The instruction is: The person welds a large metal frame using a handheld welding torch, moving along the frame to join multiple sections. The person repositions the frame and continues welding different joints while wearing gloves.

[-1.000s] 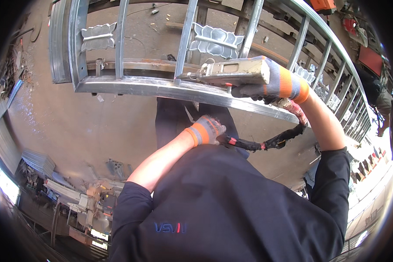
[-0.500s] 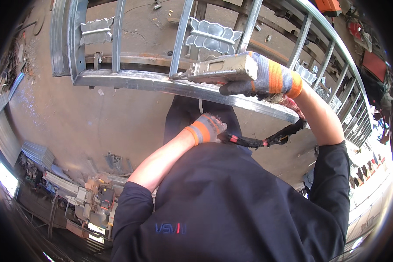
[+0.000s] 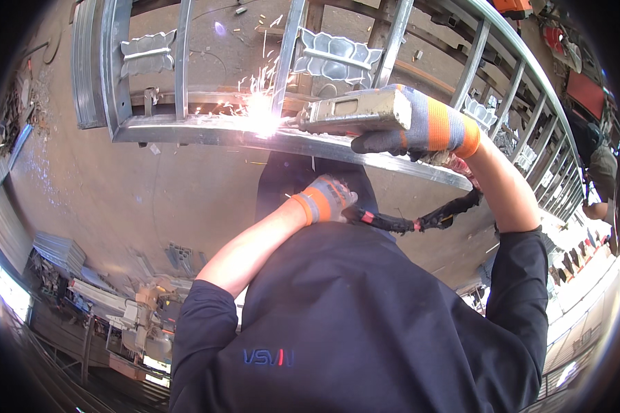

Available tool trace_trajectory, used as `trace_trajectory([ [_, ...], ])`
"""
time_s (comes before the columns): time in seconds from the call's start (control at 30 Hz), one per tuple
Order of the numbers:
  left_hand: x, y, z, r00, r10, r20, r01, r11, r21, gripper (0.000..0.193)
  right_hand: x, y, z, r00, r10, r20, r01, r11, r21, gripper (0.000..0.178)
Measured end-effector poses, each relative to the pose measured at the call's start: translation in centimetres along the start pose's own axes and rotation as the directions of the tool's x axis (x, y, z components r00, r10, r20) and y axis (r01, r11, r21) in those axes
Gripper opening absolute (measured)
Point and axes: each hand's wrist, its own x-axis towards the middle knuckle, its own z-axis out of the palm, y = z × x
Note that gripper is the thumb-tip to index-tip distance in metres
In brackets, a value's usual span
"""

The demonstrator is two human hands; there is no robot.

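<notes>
In a striped orange-and-grey glove, my right hand (image 3: 427, 124) is closed round a boxy beige handheld welding gun (image 3: 355, 113). Its nozzle points left at the joint where an upright bar (image 3: 287, 62) meets the bottom rail (image 3: 200, 132) of a silvery metal railing. A bright glare with flying sparks (image 3: 260, 110) burns at that joint. My gloved left hand (image 3: 329, 198), low in front of my body, is closed round a black wrapped cable (image 3: 393, 223), which runs right and up toward the gun.
Petal-edged metal plates (image 3: 337, 58) sit between the railing's bars. Rusty beams (image 3: 420, 72) support it from beneath. Stacked metal profiles (image 3: 60, 249) and machinery (image 3: 148, 313) stand at the left. Another person (image 3: 603, 175) is at the far right edge.
Sparks and a bright glare have appeared at the gun's nozzle. The gun and my right hand sit slightly farther right in view. A person has come into sight at the right edge.
</notes>
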Motion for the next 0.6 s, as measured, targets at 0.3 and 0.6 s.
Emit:
trace_trajectory([
  [0.3,-0.1,-0.2,-0.3,1.0,-0.001,0.031,0.001,1.0,0.004,0.046,-0.4,-0.7,0.1,0.993,0.11,-0.038,-0.107,0.991,0.083,0.042],
  [0.6,-0.1,-0.1,-0.7,0.999,-0.006,0.048,0.007,1.0,-0.018,0.045,-0.9,0.2,0.0,0.996,0.08,-0.03,-0.079,0.996,0.041,0.044],
])
